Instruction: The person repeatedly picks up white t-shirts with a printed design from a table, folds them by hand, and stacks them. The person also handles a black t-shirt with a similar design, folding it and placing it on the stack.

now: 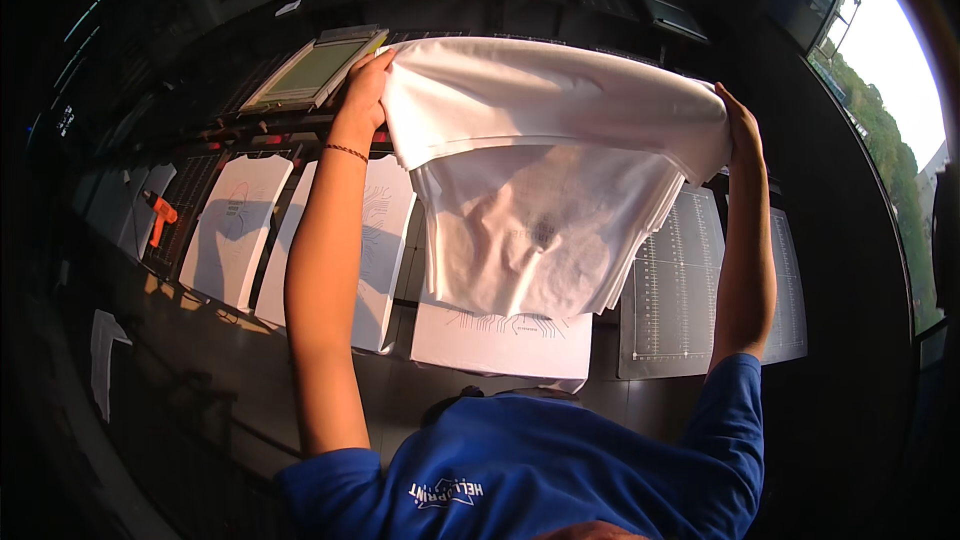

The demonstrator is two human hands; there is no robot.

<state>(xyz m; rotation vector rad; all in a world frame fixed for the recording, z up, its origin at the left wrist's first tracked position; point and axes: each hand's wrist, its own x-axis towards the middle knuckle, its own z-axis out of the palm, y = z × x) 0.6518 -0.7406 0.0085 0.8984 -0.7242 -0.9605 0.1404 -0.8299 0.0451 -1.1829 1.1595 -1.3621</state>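
White cloth [560,105] held up and stretched wide between both hands; doubled over along its upper part, layered edges showing at its lower right, a faint dark print at mid-panel. Left hand [368,90]: fingers pinching the cloth's upper left corner; dark cord bracelet [347,151] at that wrist. Right hand [739,122]: fingers closed on the upper right edge, tips partly hidden by the fabric. Both forearms extended.

Cloth position: above the middle board [500,345], covering its far portion from view. Near edge of that board exposed, white, with dark branching lines. Contact between cloth hem and board: cannot tell.

Left of the middle board: a second white board [388,202] with similar line work, partly behind the left forearm. Next, an outer white board [236,225] bearing a small print toward its far end. Beyond the outer board's left edge, an orange gun-shaped tool [160,217].

Right of the middle board: a grey gridded board [672,280], ruled with pale scales; another grey board [788,285] lies past its right edge, partly behind the right forearm.

Past the white boards' far ends: a framed screen [312,77], tilted.
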